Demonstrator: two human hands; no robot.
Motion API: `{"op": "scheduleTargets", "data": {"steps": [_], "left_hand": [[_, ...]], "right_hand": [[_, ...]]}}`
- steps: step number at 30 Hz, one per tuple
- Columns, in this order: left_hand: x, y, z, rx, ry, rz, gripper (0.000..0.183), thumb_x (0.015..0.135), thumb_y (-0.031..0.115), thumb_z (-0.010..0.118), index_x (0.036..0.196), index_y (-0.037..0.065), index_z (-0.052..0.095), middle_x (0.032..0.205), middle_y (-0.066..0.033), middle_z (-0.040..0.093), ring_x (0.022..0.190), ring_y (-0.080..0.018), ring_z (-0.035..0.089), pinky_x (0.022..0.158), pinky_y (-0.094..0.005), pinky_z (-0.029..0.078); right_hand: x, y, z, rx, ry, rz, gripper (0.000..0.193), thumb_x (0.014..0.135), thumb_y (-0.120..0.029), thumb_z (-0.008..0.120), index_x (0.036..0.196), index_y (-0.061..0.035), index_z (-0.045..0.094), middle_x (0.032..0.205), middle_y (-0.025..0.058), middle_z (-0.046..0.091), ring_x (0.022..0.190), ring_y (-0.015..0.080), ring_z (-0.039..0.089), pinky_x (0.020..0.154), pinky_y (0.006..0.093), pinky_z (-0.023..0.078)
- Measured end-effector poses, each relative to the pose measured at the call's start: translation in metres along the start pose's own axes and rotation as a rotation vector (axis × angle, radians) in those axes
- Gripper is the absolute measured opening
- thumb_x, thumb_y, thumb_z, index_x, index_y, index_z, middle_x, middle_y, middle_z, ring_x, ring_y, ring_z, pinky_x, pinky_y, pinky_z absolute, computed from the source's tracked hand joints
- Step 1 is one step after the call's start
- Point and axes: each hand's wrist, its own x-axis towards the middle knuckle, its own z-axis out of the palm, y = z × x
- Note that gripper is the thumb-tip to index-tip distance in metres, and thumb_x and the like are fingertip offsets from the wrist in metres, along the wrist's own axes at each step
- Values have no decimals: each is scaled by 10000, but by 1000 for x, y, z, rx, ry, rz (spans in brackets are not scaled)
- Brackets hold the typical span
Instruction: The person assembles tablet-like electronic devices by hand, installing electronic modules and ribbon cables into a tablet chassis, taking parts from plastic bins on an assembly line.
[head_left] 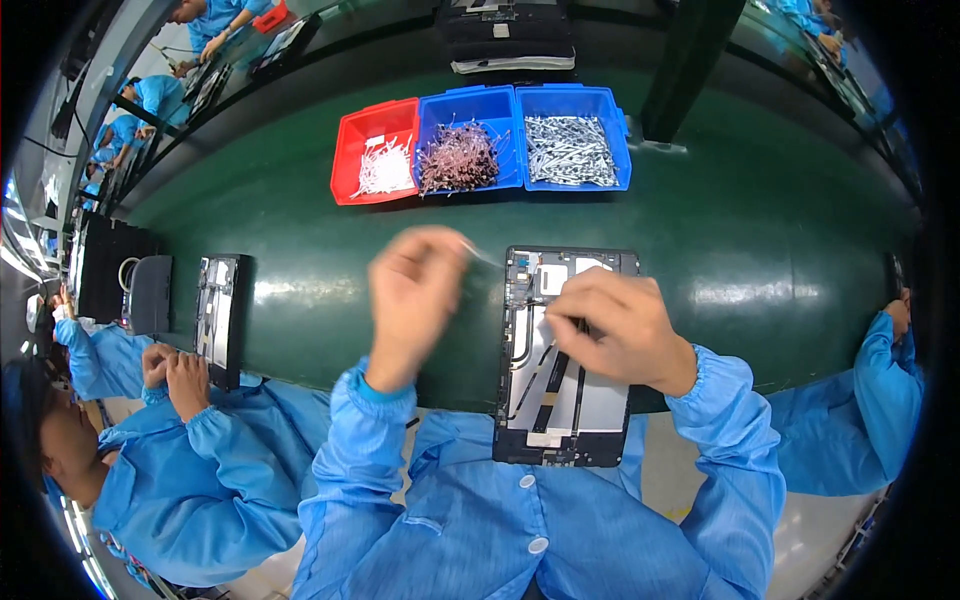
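Note:
An opened tablet point(521, 395) lies at the green bench's near edge, its inside facing up with black cables, silver panels and small circuit boards. My right hand point(620, 328) is over its upper right part, thumb and fingers pinched close to the surface. Whatever those fingertips hold, if anything, is hidden. Left of the tablet, my left hand point(415, 295) is raised above the bench and blurred by motion. Its thumb and forefinger are closed on a thin, pale, see-through strip point(482, 254) that points toward the tablet's top left corner.
Beyond the tablet stand a red bin point(350, 150) of small white parts, a blue bin point(432, 108) of reddish-brown wired parts and another blue bin point(622, 150) of silvery pieces. At left, a co-worker handles another tablet point(215, 310). A dark post point(690, 70) rises behind the bins.

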Motion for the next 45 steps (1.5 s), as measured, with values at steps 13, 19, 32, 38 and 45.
{"op": "scheduleTargets", "data": {"steps": [13, 19, 32, 38, 45], "left_hand": [[10, -18, -35, 847, 104, 283, 217, 864, 162, 709, 1013, 5, 728, 820, -139, 681, 568, -189, 601, 549, -319, 472], [-55, -5, -4, 623, -505, -77, 609, 874, 242, 748, 1307, -112, 506, 1059, -158, 663, 626, -116, 603, 579, -282, 500], [-57, 21, 18, -235, -432, -319, 265, 897, 109, 682, 1129, -12, 645, 975, -35, 679, 861, -94, 612, 759, -265, 505], [-65, 22, 18, 579, -98, 714, 233, 778, 47, 750, 985, -16, 664, 801, -105, 681, 682, -207, 666, 614, -302, 528], [-44, -5, 32, 534, 9, 1112, 270, 645, -32, 742, 903, -62, 668, 738, -134, 664, 574, -241, 664, 480, -311, 500]], "right_hand": [[-42, -4, -1, 653, 156, 805, 62, 879, -22, 697, 877, 8, 642, 693, -34, 602, 581, -20, 485, 487, 163, 350], [-64, -6, 12, 551, 303, 623, 83, 893, 1, 673, 876, 17, 594, 746, -17, 583, 605, -22, 501, 489, 154, 353], [-30, -17, -23, 606, 384, 614, 49, 899, 7, 665, 940, 31, 652, 822, 95, 710, 595, 31, 583, 484, 176, 430], [27, -52, -65, 880, 353, 465, 59, 899, -12, 642, 902, 13, 588, 839, 104, 663, 640, 54, 587, 473, 183, 440], [43, -76, -39, 1150, 90, 499, 84, 872, -58, 635, 858, -5, 572, 941, 100, 565, 850, 130, 520, 783, 276, 435]]}}
